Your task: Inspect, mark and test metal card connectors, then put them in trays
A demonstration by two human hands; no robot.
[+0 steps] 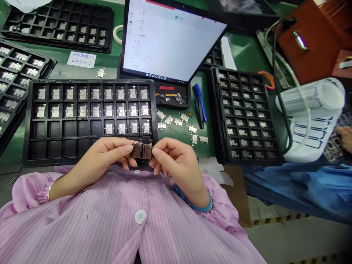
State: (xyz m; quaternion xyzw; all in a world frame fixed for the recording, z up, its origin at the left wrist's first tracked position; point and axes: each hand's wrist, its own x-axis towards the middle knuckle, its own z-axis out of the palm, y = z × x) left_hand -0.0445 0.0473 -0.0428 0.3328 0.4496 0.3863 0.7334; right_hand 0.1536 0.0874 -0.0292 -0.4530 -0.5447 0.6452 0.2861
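Note:
My left hand (111,156) pinches a small circuit module (136,150) between thumb and fingers. A second, matching circuit module (147,151) sits right beside it, gripped at its outer edge by my right hand (176,157). Both show brownish faces with metal edges; whether they are joined, I cannot tell. They are held above the front right corner of a black compartment tray (69,129). Its two back rows hold silver modules (83,94), and the third row has several at its right end. Loose silver modules (178,122) lie scattered on the green mat, right of the tray.
A laptop (170,40) stands behind. Other module trays (247,121) lie to the right, left and back left. A blue pen (200,102) and black tweezers (198,112) lie near the loose modules. At far right are a paper roll (310,97), cables and another person's hand (345,138).

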